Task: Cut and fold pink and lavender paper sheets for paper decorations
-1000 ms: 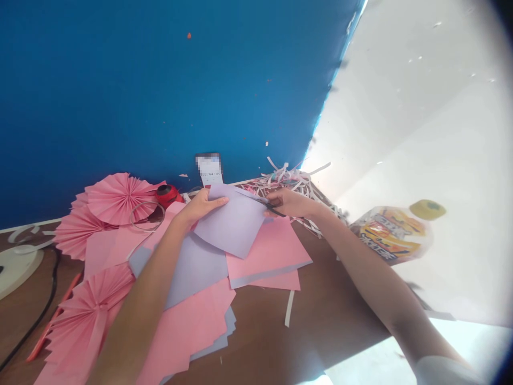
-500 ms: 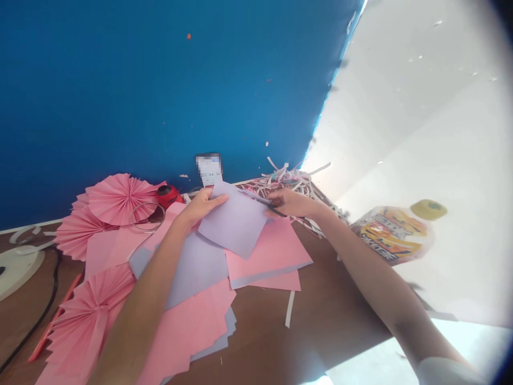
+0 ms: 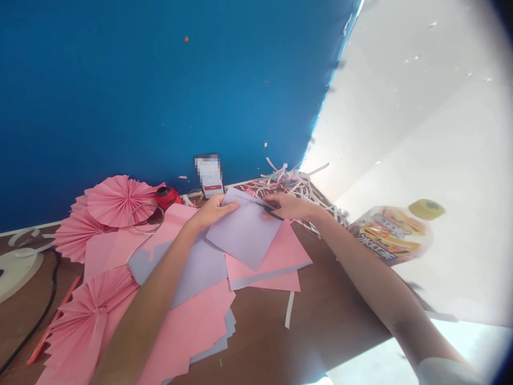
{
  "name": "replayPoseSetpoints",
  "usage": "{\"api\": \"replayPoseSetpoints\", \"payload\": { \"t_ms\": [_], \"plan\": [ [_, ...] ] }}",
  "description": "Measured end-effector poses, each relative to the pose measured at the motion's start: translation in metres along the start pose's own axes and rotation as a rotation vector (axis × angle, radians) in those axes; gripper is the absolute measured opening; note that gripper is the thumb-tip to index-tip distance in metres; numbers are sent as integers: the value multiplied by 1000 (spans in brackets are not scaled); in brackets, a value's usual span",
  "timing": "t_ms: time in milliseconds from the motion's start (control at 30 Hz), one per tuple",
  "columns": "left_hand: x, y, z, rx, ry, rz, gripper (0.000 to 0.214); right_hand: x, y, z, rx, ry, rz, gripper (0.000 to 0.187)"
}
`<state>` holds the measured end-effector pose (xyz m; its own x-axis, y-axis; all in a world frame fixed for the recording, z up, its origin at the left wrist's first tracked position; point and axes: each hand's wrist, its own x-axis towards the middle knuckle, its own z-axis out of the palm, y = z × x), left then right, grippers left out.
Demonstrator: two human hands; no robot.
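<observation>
My left hand (image 3: 214, 209) pinches the left edge of a lilac paper sheet (image 3: 244, 232), thumb on top. The sheet is held tilted above the pile. At its upper right edge, my right hand (image 3: 284, 206) is closed round dark-handled scissors (image 3: 274, 214); the blades lie along the paper's upper part and are partly hidden. Beneath, pink paper (image 3: 286, 243) and more lilac paper (image 3: 200, 267) overlap on the brown table (image 3: 272, 342). A narrow white strip (image 3: 289, 310) lies in front of them.
Pleated pink paper fans (image 3: 126, 200) and a red spool (image 3: 168, 198) stand at the left. A phone (image 3: 210, 174) leans on the blue wall (image 3: 160, 80). Shredded strips (image 3: 296, 184) heap up at the back right, near a yellow-capped bottle (image 3: 390, 235). A black cable (image 3: 50, 299) runs along the left.
The lilac sheet and my left hand have shifted right and slightly down. My right hand stays nearly in place, with the scissors now overlapping more of the paper.
</observation>
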<state>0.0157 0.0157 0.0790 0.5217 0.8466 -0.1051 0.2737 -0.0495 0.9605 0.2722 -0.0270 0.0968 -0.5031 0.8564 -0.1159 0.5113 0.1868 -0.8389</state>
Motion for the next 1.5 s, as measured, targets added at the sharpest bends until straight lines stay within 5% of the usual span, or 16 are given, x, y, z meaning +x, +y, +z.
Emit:
{"api": "replayPoseSetpoints", "payload": {
  "t_ms": [1200,1500],
  "plan": [
    [5,-10,1,-48,-7,65,47,-1,2,-1,38,6,-21,32],
    [8,-15,12,4,-112,16,45,9,9,9,98,-14,-79,35]
  ]
}}
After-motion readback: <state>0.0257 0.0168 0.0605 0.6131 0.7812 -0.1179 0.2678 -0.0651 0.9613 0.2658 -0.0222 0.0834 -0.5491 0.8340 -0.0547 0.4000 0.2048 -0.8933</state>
